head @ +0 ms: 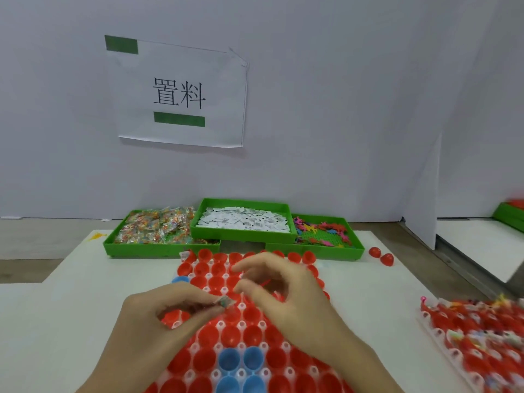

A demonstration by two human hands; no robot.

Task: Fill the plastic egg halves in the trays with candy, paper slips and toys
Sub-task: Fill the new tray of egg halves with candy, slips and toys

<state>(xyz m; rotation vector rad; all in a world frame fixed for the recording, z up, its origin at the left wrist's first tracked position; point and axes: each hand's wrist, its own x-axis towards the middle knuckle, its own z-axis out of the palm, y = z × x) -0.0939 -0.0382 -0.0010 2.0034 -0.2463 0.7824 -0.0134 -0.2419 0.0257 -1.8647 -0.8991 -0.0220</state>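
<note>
Egg halves (232,340), red with a few blue, sit open-side up in the tray (218,373) at 6 o'clock. The left hand (158,321) pinches a small packet (226,303), seemingly candy, directly above an empty half. The right hand (286,293), at its 3 o'clock, curls loosely, apparently around red toys; blur obscures them. Supply trays (158,249) lie at 12 o'clock.

A paper sign (181,93) is hanging on the white wall (340,109), bearing two black characters, one green bar below them and another at its top left corner. Right of the sign, a white partition (422,177) is standing out from the wall.
</note>
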